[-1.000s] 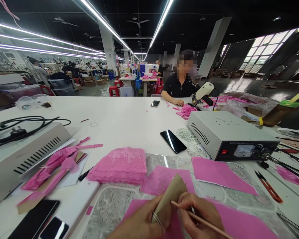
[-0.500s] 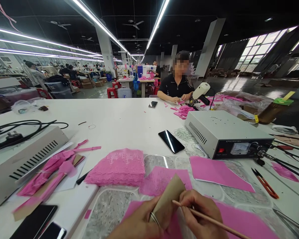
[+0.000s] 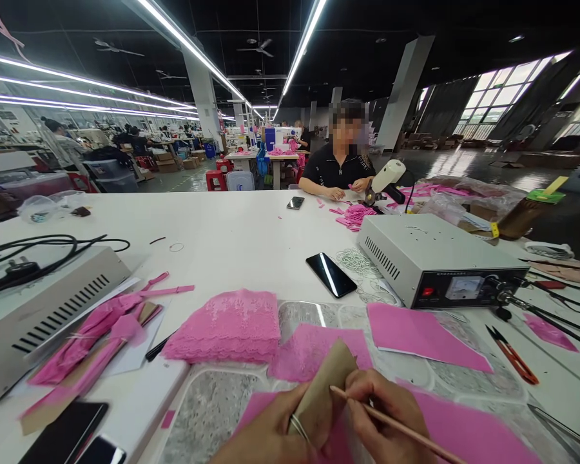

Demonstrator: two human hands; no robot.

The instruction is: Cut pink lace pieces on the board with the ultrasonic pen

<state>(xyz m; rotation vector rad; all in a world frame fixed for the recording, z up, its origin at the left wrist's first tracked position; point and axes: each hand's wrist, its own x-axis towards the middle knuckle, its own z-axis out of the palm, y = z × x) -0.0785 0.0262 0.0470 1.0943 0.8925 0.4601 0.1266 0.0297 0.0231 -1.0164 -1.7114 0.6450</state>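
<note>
L hand (image 3: 275, 426) gripped curled brown card (image 3: 326, 385) at lower ctr of frame, prob. to steady it; R hand (image 3: 392, 401) pinched thin stick (image 3: 406, 430) pen-style, tip at card, likely for control.

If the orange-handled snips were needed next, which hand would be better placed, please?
Probably the right hand: it lies nearer the snips, though holding a slim stick; the left hand grips a brown roll.
</note>
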